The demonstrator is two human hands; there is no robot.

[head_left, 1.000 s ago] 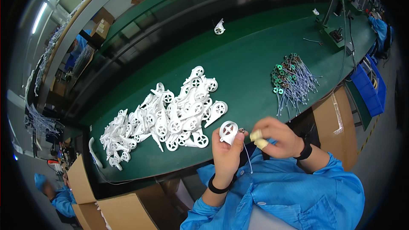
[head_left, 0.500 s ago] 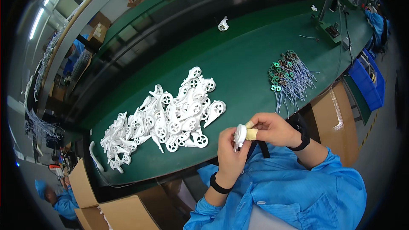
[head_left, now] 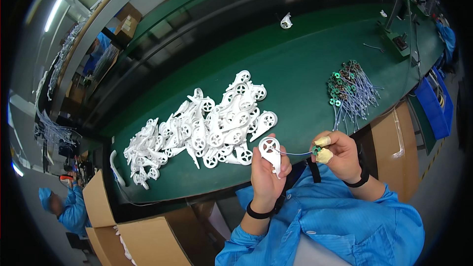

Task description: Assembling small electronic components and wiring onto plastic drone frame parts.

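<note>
My left hand (head_left: 263,182) is closed around a white plastic housing (head_left: 269,149), whose round spoked end faces up and whose narrow end points toward me. In my right hand (head_left: 344,156), the thumb and a finger, both in pale yellow finger covers, pinch a small green circuit board (head_left: 316,151). A thin bluish wire (head_left: 297,154) runs from the board to the housing's round end; where it ends at the housing is too small to tell. Beyond my left hand lies a large pile of similar white housings (head_left: 217,124). Past my right hand is a heap of wired green boards (head_left: 352,86).
The green bench (head_left: 295,76) carries a lone white part (head_left: 286,21) toward the back and a loose wire (head_left: 373,47). Open cardboard boxes (head_left: 148,240) stand below its near edge. A blue bin (head_left: 434,111) is at the right. A co-worker (head_left: 69,209) sits far left.
My hands have moved apart. The housing has turned so its spoked face shows, and the green board and wire between my hands have come into sight. The whole view has shifted slightly.
</note>
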